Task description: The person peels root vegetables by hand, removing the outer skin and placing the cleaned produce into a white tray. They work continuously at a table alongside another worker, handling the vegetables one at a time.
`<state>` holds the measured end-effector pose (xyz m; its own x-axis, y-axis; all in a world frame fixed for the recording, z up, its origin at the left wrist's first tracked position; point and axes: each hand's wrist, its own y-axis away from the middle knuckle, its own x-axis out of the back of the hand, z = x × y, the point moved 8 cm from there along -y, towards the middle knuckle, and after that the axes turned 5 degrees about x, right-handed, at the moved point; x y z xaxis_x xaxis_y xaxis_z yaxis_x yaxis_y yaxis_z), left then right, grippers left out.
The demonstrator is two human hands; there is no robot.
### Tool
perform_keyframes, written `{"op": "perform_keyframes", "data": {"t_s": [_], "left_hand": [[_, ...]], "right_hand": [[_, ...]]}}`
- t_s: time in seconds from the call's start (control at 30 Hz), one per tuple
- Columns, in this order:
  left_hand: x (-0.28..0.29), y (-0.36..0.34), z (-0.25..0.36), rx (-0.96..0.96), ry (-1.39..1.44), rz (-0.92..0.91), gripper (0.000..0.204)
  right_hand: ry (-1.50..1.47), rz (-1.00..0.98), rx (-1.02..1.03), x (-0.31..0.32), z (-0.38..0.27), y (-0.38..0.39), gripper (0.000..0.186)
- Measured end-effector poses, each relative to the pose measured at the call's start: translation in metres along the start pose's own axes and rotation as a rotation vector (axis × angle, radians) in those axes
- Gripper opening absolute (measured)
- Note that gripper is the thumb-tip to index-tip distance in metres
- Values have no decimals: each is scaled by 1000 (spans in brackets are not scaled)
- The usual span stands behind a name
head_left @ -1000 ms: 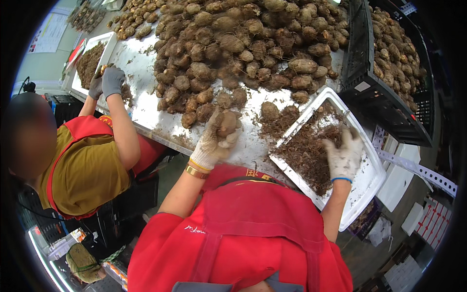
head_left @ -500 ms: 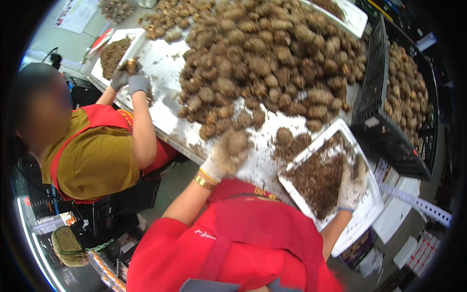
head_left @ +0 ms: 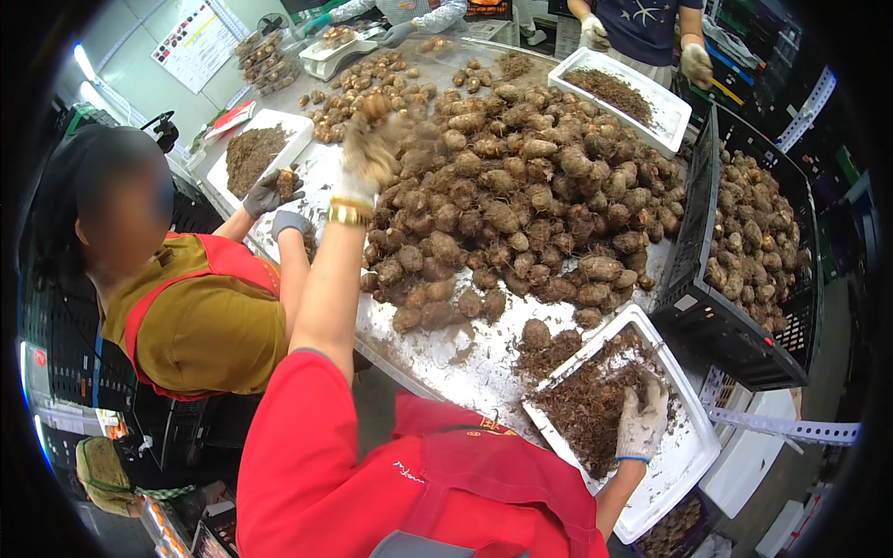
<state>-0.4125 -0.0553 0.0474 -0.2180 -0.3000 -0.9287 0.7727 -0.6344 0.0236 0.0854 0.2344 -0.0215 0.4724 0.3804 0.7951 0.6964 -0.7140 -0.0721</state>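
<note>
My left hand (head_left: pixel 370 156), in a soiled white glove, is stretched far over the table and smeared by motion. At its fingertips is a small brown taro (head_left: pixel 375 107). To the right of that arm lies a large heap of hairy brown taros (head_left: pixel 521 177). My right hand (head_left: pixel 644 420), also gloved, has its fingers curled above the scraps. What it grips, if anything, is hidden. Beneath it, a white foam tray (head_left: pixel 693 445) holds dark shredded peelings (head_left: pixel 586 400).
A black crate (head_left: pixel 735 339) full of taros stands at the right. A co-worker (head_left: pixel 195 307) at my left handles a taro beside another tray (head_left: pixel 296 139). Other people stand across the metal table (head_left: pixel 409 358). Cleaner taros (head_left: pixel 358 93) lie at the far left.
My left hand has swung from the near table edge, where it held a taro, forward to the far left. My right hand remains over the tray. The view has tilted up, showing people opposite.
</note>
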Motion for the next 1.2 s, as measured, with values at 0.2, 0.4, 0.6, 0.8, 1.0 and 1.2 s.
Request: {"op": "perform_keyframes", "data": {"t_s": [0.2,0.4,0.6,0.8,1.0,1.2], "left_hand": [[-19,7,-65,-54,-872,395,41],[3,40,-147,-57,-1610,227,35],[-3,44,-194,-563,-2224,-52,31],[12,23,-185,-504,-2612,-4,44],[-19,44,-177,-304,-2524,-21,58],[-71,130,-276,413,-1954,-513,52]], "right_hand": [[-15,-3,7,-3,7,4,39],[41,-156,18,-17,-6,9,38],[47,-224,40,-28,-23,5,39],[19,-288,156,-43,-44,10,35],[3,-286,210,-46,-58,18,36],[-306,-173,240,-42,-92,-1,66]]}}
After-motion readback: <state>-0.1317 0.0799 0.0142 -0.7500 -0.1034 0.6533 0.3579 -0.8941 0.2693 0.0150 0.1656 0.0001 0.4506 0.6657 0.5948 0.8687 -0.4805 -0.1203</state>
